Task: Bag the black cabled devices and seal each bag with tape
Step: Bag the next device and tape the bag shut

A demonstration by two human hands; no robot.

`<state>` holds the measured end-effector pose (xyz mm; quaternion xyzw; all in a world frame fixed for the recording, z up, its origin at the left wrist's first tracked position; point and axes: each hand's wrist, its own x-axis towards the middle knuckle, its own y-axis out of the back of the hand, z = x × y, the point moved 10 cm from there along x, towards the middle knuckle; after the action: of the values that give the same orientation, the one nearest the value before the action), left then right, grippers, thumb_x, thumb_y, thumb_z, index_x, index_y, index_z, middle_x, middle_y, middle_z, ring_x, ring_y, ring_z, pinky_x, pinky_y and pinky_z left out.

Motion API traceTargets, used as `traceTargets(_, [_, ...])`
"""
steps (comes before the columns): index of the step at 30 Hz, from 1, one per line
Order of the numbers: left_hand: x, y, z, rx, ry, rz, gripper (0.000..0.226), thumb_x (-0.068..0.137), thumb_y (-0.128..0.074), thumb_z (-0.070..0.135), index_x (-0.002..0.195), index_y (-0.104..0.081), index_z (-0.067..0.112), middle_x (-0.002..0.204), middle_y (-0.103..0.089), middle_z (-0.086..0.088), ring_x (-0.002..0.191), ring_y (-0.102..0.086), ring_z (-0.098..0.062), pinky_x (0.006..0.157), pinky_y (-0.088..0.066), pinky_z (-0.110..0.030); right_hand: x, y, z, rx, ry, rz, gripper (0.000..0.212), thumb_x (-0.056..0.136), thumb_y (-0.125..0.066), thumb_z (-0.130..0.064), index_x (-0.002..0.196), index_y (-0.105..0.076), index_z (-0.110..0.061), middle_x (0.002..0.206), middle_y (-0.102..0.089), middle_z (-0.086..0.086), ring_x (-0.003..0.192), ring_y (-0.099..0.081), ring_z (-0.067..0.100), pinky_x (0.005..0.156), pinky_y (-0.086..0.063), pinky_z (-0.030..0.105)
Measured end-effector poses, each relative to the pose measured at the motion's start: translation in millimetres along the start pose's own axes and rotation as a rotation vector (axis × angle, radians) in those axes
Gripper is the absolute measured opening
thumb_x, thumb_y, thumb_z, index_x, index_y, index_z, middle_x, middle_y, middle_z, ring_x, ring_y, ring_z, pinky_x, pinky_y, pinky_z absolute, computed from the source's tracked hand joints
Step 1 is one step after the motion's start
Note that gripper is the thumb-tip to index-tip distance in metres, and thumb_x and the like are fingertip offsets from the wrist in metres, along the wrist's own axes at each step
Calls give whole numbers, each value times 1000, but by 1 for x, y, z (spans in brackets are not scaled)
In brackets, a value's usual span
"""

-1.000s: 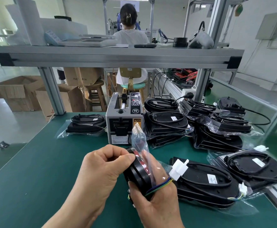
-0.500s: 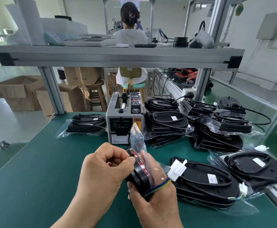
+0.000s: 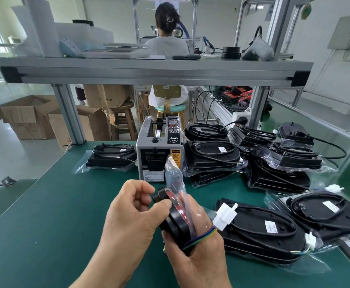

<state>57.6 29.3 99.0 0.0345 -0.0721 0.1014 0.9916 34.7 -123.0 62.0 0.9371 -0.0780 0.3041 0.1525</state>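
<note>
Left hand (image 3: 128, 217) has shifted, now pinching the glossy round black device (image 3: 176, 224) the right hand (image 3: 199, 258) grips.

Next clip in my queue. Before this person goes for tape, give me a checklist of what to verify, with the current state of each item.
1. Round device held firmly: ok. The left grip and the right grip both clasp it.
2. Device fully inside the bag: cannot tell. Its left edge looks uncovered.
3. Bag top folded shut: not ok. It stands up loose.
4. Coloured wires tucked inside: cannot tell.
5. Tape dispenser within reach: ok, probably. It stands just behind the hands.
6. Tape strip ready at its slot: cannot tell.
</note>
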Motion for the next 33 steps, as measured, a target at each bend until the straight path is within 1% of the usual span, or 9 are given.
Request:
traceTargets(5, [1,-9,-2,-49,22,-43,22,57,-72,35,77,-65,30,61,-50,13,56,-46,-3,52,-39,-7,1,-1,-1,6,-4,-4,76,75,-69,-18,144,-46,-41,134,-61,-8,118,-64,15,87,-58,35])
traceTargets(13, [13,-12,-20,-140,128,-46,30,73,-80,29,57,-55,22,62,-52,2,60,-47,-10,70,-40,-33,-2,-6,10,30,-57,-12,74,77,-74,-23,146,-47,-33,128,-65,-5,114,-65,22,89,-57,42])
traceTargets(19, [16,-18,-29,-213,208,-57,38,75,-82,32,101,-62,13,74,-66,2,63,-64,-7,58,-55,-29,9,0,2,83,41,83,76,81,-73,-14,149,-43,-29,136,-61,-3,122,-62,25,93,-56,48])
traceTargets(22, [29,-18,-12,-124,98,-35,45,68,-88,31,105,-65,19,85,-69,-1,75,-68,-13,73,-59,-37,26,-10,11,160,40,12,84,81,-73,0,152,-35,-25,154,-45,3,143,-41,29,111,-39,58])
traceTargets(25, [34,-17,2,-28,-21,-63,35,71,-88,21,100,-68,27,83,-71,7,76,-66,-9,70,-53,-20,23,-14,21,165,-29,-166,107,77,-88,-28,158,-19,-28,166,-21,1,153,-20,27,119,-28,55])
traceTargets(27, [28,-17,2,-36,-62,-120,41,65,-92,22,98,-69,29,88,-74,6,79,-68,-12,72,-53,-21,16,-15,24,134,-82,-312,120,69,-89,-48,160,-14,-25,168,-12,0,154,-17,20,121,-29,42])
traceTargets(30, [9,-15,-7,-78,-84,-181,56,43,-89,38,94,-66,43,93,-71,8,80,-69,-13,71,-55,-23,-4,-17,2,331,-227,-586,93,53,-71,-77,132,-49,-33,153,-41,1,135,-47,0,113,-39,23])
traceTargets(32, [-5,-17,-22,-91,-85,-188,63,36,-89,37,93,-64,48,93,-68,13,79,-69,-14,70,-56,-23,-7,-7,13,418,-355,-555,109,20,-74,-86,115,-50,-36,135,-49,-14,127,-50,2,111,-38,23])
traceTargets(33, [-12,-19,-30,-80,-90,-186,68,33,-90,35,95,-63,49,92,-66,13,78,-68,-15,70,-56,-26,-11,5,17,367,-383,-497,116,17,-75,-87,119,-48,-38,135,-47,-21,129,-48,0,108,-38,18])
